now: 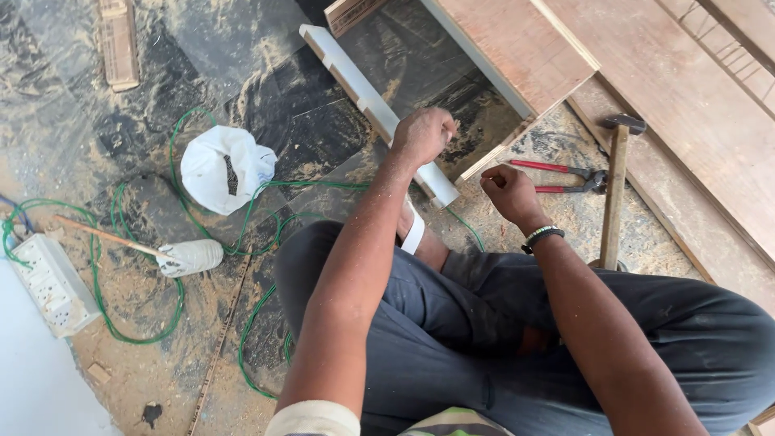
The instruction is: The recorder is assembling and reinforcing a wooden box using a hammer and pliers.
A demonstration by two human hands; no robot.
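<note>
Your left hand [423,135] is closing in a fist around the white notched strip [373,109] lying on the dusty floor [161,371]. Your right hand [508,192] is pinching shut just beside its near end, with red-handled pincers [557,178] and a hammer [617,190] nearby.

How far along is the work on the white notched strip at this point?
Done: sawdust across the floor suggests earlier cutting; the long white notched wooden strip already has notches. In hand: the left hand grips that strip near its end; the right hand is closed beside it, contents unclear. Untouched: the red-handled pincers and wooden-handled hammer lie aside.
</note>
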